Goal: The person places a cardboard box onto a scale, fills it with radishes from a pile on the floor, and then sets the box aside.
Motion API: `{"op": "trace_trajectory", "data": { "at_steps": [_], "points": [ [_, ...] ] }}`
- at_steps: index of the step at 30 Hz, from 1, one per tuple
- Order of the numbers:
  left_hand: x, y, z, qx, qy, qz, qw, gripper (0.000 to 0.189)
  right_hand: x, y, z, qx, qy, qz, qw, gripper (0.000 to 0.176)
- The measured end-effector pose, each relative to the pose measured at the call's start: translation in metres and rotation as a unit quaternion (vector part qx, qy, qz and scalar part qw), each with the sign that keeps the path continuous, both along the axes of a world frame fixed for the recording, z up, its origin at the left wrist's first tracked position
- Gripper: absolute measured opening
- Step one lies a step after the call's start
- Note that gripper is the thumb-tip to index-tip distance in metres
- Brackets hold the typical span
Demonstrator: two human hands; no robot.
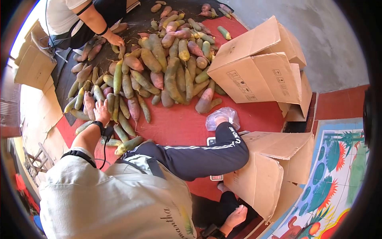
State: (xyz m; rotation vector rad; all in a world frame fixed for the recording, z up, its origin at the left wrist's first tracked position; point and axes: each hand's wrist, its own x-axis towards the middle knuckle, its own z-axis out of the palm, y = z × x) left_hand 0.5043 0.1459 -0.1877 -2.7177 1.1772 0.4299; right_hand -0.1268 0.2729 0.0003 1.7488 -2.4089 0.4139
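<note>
My left hand (102, 112) reaches into the near left edge of a big heap of long green and pinkish radishes (150, 60). Its fingers are stretched out and touch the top of the pile, beside a pink radish (89, 105); no firm grip shows. Down at the lower right, my right hand (236, 217) is curled into a fist close to my leg, with nothing visible in it. An open cardboard box (254, 175) stands beside that hand. Close to my knee lies a loose green radish (128, 145).
A second cardboard box (254, 65) stands right of the heap. Clear plastic (231, 115) wraps my foot on the red mat (171, 126). A white device (211, 141) lies partly under my leg. Another person's hand (115, 40) touches the far side of the heap. A painted tile wall (318, 199) borders the right.
</note>
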Motion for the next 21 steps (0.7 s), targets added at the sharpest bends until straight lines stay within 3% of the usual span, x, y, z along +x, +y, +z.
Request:
{"op": "trace_trajectory", "data": {
  "at_steps": [3,8,11,14,18,19,21],
  "points": [
    [0.036,0.012,-0.035,-0.014,-0.058,0.008,0.998,0.068,-0.007,-0.001,-0.005,-0.009,0.022,0.019,1.0,0.022],
    [0.055,0.013,-0.041,0.052,-0.054,0.0,0.997,0.068,-0.004,-0.007,-0.005,-0.025,0.028,0.035,0.999,0.024],
    [0.037,-0.003,-0.025,0.057,-0.017,0.008,0.998,0.065,0.004,-0.01,0.0,-0.033,0.071,0.049,0.996,0.024],
    [0.044,-0.016,-0.039,0.103,0.027,0.047,0.993,0.063,-0.003,-0.004,0.0,0.029,0.03,-0.007,0.999,0.022],
    [0.057,-0.023,-0.053,0.044,0.074,0.103,0.991,0.052,-0.005,-0.003,-0.005,0.026,0.032,-0.011,0.999,0.023],
    [0.078,-0.011,-0.097,-0.049,0.099,0.076,0.991,0.039,-0.005,-0.003,-0.006,0.026,0.037,-0.005,0.999,0.023],
    [0.072,-0.011,-0.09,-0.063,0.1,0.088,0.989,0.034,-0.001,-0.005,-0.004,0.025,0.034,-0.009,0.999,0.024]
  ]
}}
